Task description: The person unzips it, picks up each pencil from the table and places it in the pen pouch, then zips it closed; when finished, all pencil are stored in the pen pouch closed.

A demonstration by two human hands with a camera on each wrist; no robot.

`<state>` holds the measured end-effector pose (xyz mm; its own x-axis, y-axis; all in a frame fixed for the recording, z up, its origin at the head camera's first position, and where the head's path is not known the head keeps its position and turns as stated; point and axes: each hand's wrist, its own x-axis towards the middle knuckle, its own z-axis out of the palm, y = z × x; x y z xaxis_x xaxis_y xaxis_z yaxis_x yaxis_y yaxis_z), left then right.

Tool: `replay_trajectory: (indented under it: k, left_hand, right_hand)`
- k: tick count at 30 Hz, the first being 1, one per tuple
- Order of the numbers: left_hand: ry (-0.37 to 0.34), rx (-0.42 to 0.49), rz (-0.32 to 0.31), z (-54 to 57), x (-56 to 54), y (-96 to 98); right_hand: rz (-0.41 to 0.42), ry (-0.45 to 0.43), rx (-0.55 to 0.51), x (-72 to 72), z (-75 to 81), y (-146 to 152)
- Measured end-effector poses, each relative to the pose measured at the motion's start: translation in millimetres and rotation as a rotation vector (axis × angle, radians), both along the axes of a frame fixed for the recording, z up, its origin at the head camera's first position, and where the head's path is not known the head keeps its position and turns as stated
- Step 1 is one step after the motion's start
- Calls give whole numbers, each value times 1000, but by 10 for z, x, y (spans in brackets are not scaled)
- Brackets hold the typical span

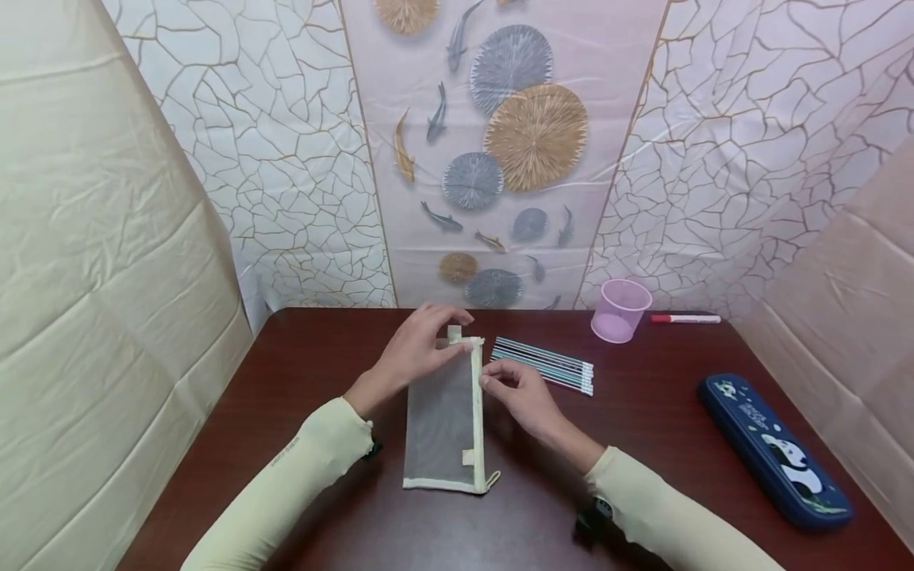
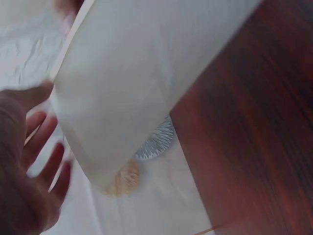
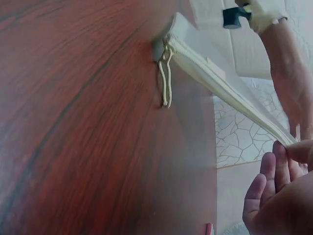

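Observation:
A zippered mesh pouch (image 1: pixel 440 420) with pale cream edging lies slanted near the middle of the table, its looped zipper pull (image 3: pixel 165 83) at the near end. My right hand (image 1: pixel 527 396) pinches the zipper edge between thumb and fingers; the right wrist view shows this grip at the pouch's raised end. Over the far end reaches my left hand (image 1: pixel 421 345), its thumb touching the pouch's edge and its other fingers spread apart from the thumb. In the left wrist view, those fingers (image 2: pixel 41 134) appear loosely bent beside the pouch.
Several slim pencils (image 1: pixel 544 365) lie side by side just beyond my right hand. A pink cup (image 1: pixel 620 311) stands at the back right, with a red-capped marker (image 1: pixel 685 319) beside it. A dark blue panda pencil case (image 1: pixel 774 452) lies at the right edge.

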<state>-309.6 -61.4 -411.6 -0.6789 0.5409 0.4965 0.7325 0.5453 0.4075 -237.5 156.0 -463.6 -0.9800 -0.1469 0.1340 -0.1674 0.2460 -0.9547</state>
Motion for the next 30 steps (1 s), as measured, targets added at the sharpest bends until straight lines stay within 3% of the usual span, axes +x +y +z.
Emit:
replay_trajectory:
  k: [3, 6, 10, 14, 18, 30]
  left_hand:
    - [206, -37, 99, -14, 146, 10]
    - [281, -99, 142, -63, 329, 41]
    - [174, -245, 172, -170, 505, 78]
    - [61, -290, 227, -234, 548, 96]
    - [-48, -230, 237, -257, 546, 90]
    - [-293, -7, 113, -336, 529, 4]
  right_hand:
    - [-45, -41, -48, -33, -17, -17]
    - [-68, -53, -68, -48, -23, -20]
    - [-64, -31, -20, -39, -3, -31]
    - [-49, 10, 40, -48, 6, -61]
    - [-14, 25, 35, -70, 19, -96]
    - [86, 58, 10, -114, 32, -121]
